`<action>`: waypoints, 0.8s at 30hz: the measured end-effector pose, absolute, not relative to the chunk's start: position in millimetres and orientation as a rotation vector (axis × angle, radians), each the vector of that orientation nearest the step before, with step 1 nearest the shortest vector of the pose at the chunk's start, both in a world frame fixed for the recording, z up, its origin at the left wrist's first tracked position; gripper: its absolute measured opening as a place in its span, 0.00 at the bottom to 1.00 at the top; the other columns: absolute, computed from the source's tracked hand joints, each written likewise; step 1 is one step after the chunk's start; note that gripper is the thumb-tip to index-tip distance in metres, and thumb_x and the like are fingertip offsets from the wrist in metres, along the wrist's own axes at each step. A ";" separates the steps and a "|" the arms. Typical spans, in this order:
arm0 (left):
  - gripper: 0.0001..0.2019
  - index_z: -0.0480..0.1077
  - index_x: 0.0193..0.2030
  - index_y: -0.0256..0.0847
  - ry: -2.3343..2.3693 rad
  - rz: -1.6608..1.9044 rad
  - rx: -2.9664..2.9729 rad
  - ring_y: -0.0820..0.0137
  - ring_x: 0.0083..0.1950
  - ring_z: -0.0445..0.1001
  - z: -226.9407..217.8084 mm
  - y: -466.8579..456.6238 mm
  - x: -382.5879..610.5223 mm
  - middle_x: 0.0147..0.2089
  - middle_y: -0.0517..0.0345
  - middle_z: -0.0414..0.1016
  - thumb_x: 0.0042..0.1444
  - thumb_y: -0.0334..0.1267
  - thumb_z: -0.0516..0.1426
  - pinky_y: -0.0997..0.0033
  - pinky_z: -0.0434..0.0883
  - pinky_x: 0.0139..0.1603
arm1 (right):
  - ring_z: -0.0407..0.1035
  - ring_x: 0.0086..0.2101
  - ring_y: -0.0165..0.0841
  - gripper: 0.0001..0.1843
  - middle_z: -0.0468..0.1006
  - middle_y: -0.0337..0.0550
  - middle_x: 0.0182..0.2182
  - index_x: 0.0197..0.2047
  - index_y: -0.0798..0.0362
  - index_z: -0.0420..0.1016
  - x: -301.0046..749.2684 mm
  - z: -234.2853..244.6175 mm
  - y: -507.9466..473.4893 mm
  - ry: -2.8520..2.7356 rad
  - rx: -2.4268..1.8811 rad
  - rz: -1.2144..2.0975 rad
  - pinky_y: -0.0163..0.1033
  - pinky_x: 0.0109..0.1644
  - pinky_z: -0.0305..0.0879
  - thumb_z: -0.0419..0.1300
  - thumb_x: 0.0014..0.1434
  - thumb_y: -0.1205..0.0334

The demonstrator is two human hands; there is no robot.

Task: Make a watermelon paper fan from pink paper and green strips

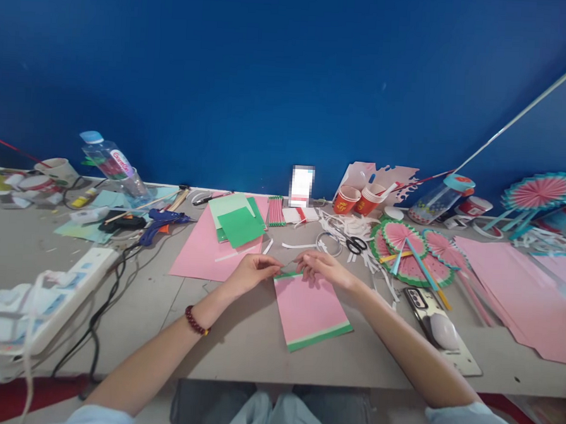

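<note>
Over the far edge of a pink paper sheet [310, 311] with green strips along its near and far edges, my two hands come close together. My left hand [256, 272] is closed in a pinch at the sheet's far left corner. My right hand [322, 268] has its fingers bent and thumb drawn in above the same edge. Something thin and narrow seems to run between the fingertips, too small to name. The sheet lies flat on the table. Just beyond the hands are black-handled scissors [356, 245] and loose white paper strips [303, 246].
Green paper squares [242, 225] rest on a larger pink sheet [190, 258] at left. A blue glue gun [161, 226] and a power strip [76, 299] lie further left. Rightward are watermelon paper fans [436, 267], red paper cups [347, 200], a phone [462, 357] and a mouse [444, 332].
</note>
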State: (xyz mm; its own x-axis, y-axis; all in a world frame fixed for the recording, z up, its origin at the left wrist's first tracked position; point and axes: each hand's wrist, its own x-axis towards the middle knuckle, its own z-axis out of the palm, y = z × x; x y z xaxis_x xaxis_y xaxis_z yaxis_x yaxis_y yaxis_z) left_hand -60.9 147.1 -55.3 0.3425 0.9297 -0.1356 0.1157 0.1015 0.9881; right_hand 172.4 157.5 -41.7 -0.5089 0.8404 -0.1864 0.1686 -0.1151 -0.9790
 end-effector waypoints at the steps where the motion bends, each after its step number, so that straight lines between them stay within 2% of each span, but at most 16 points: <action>1: 0.11 0.77 0.36 0.37 1.066 0.810 1.352 0.67 0.35 0.77 -55.3 146.7 -60.2 0.33 0.52 0.81 0.48 0.42 0.64 0.71 0.72 0.35 | 0.69 0.25 0.30 0.24 0.76 0.45 0.31 0.41 0.55 0.74 168.3 -44.2 156.7 -1.650 -1.148 1.633 0.33 0.23 0.65 0.58 0.55 0.42; 5: 0.10 0.78 0.34 0.37 1.076 0.802 1.403 0.66 0.35 0.77 -54.4 145.2 -58.8 0.34 0.52 0.81 0.48 0.41 0.63 0.70 0.73 0.36 | 0.67 0.23 0.27 0.19 0.74 0.39 0.24 0.34 0.54 0.74 154.4 -50.5 155.4 -1.651 -1.249 1.517 0.32 0.24 0.63 0.65 0.49 0.47; 10: 0.11 0.77 0.36 0.37 1.108 0.825 1.434 0.65 0.35 0.77 -56.6 146.1 -60.1 0.34 0.52 0.81 0.49 0.41 0.63 0.68 0.73 0.36 | 0.63 0.21 0.26 0.16 0.71 0.37 0.20 0.28 0.55 0.72 152.8 -51.8 159.1 -1.631 -1.273 1.434 0.32 0.24 0.61 0.64 0.50 0.49; 13: 0.11 0.78 0.36 0.37 1.100 0.834 1.447 0.65 0.35 0.77 -57.3 146.7 -59.8 0.34 0.52 0.81 0.49 0.42 0.62 0.68 0.74 0.36 | 0.67 0.27 0.29 0.15 0.76 0.42 0.29 0.36 0.54 0.75 159.0 -49.6 161.1 -1.736 -1.262 1.334 0.35 0.31 0.65 0.62 0.51 0.52; 15: 0.11 0.78 0.36 0.37 1.077 0.838 1.454 0.65 0.35 0.77 -56.7 146.3 -58.9 0.34 0.52 0.81 0.49 0.42 0.62 0.68 0.74 0.37 | 0.68 0.32 0.30 0.19 0.77 0.45 0.38 0.46 0.52 0.75 162.7 -46.0 161.2 -1.836 -1.181 1.308 0.37 0.37 0.66 0.63 0.51 0.55; 17: 0.11 0.77 0.35 0.37 1.063 0.843 1.469 0.65 0.36 0.77 -55.5 144.9 -58.0 0.35 0.52 0.81 0.50 0.42 0.62 0.68 0.74 0.37 | 0.69 0.35 0.32 0.21 0.77 0.46 0.42 0.49 0.51 0.73 164.1 -41.5 160.4 -1.895 -1.109 1.327 0.38 0.40 0.67 0.62 0.52 0.57; 21: 0.10 0.78 0.36 0.38 1.079 0.838 1.547 0.65 0.38 0.77 -53.9 141.4 -56.9 0.38 0.52 0.80 0.51 0.42 0.60 0.68 0.73 0.41 | 0.69 0.32 0.31 0.12 0.78 0.43 0.33 0.37 0.53 0.77 161.2 -36.0 159.4 -1.980 -1.164 1.311 0.37 0.37 0.64 0.62 0.53 0.54; 24: 0.10 0.78 0.36 0.38 1.089 0.834 1.579 0.64 0.39 0.77 -56.1 140.5 -56.0 0.38 0.52 0.80 0.52 0.42 0.60 0.68 0.73 0.41 | 0.67 0.28 0.29 0.13 0.76 0.40 0.27 0.31 0.54 0.76 158.4 -37.0 160.1 -1.962 -1.171 1.360 0.35 0.33 0.62 0.63 0.52 0.52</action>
State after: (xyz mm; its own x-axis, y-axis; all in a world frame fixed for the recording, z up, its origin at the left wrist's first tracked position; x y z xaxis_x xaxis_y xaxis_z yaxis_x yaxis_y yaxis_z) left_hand -56.0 140.5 -56.1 0.3563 0.9344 -0.0008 0.2427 -0.0917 0.9658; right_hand 158.4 160.1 -37.0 -0.5196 0.8504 -0.0822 0.3754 0.1409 -0.9161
